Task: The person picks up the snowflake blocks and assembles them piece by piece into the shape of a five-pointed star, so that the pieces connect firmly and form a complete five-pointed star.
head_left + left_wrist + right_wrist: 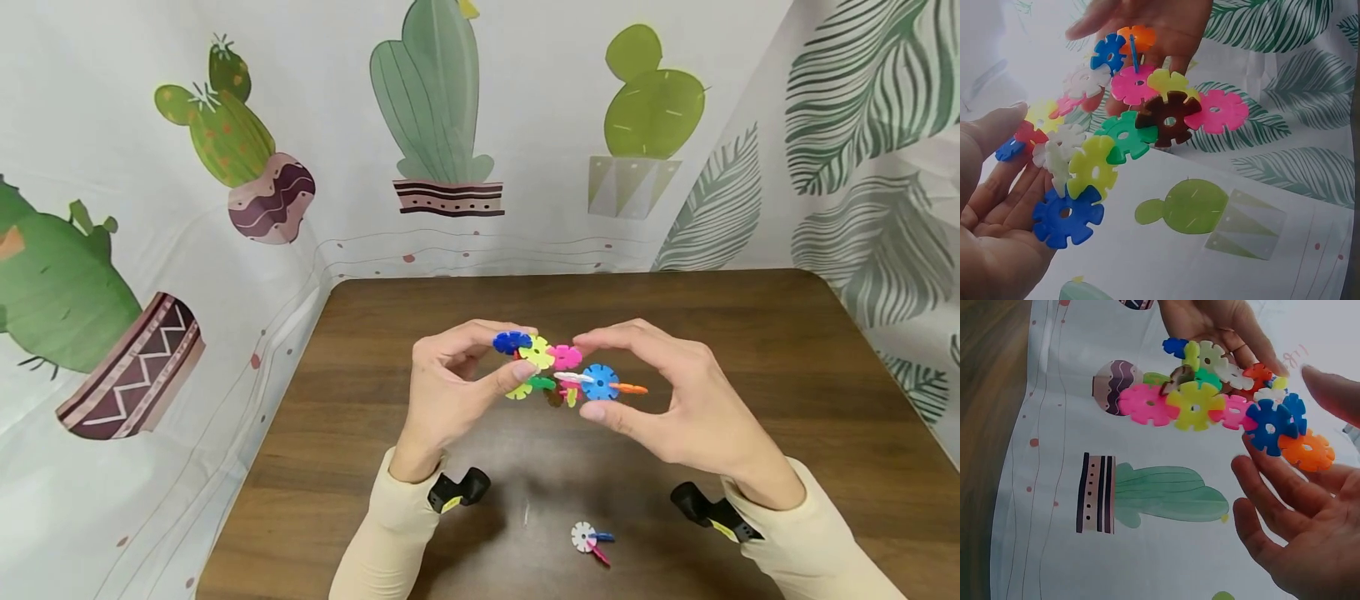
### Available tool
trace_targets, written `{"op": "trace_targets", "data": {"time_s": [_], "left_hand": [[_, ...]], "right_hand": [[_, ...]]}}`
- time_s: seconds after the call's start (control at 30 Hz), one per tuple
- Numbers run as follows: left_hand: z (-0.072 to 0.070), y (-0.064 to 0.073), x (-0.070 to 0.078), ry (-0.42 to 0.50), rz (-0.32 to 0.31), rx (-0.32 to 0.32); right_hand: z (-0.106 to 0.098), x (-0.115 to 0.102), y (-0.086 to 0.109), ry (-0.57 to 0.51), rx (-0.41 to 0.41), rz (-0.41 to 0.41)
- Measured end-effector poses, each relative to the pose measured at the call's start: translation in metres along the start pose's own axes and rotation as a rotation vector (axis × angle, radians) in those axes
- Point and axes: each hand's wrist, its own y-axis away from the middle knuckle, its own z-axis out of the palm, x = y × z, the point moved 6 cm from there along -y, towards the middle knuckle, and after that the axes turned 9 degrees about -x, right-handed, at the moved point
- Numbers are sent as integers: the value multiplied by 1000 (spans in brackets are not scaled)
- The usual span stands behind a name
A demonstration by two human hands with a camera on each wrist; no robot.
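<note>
Both hands hold up a cluster of colourful snowflake-shaped plastic discs [537, 353], slotted together, above the table. My left hand [455, 387] pinches its left end between thumb and fingers, near the yellow and dark blue discs. At the other end my right hand [690, 400] is spread around the blue disc [601, 382] and orange disc [1307, 450]. Its index fingertip is by a pink disc, and its thumb lies apart from the discs in the right wrist view. A brown disc [1170, 120] and a green disc [1126, 137] link the chain's middle.
A small joined piece, a white disc [582, 537] with a blue and a pink one, lies on the wooden table [315, 467] near the front. A cactus-printed cloth [540, 225] hangs behind the table. Black wrist cameras [459, 490] sit on both sleeves.
</note>
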Motion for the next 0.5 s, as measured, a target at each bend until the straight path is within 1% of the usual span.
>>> {"op": "trace_targets", "data": {"time_s": [0.07, 0.2, 0.27, 0.43, 0.5], "left_hand": [[-2, 0, 1, 1, -5, 16], [-7, 1, 5, 0, 2, 53], [-10, 2, 6, 6, 16, 75], [-16, 3, 9, 28, 52, 119], [-18, 3, 9, 30, 59, 133]], "right_hand": [[1, 0, 1, 10, 2, -8], [1, -3, 0, -2, 62, -59], [0, -3, 1, -24, 86, -55], [-1, -1, 2, -110, 115, -7], [-1, -1, 2, -146, 129, -9]]}}
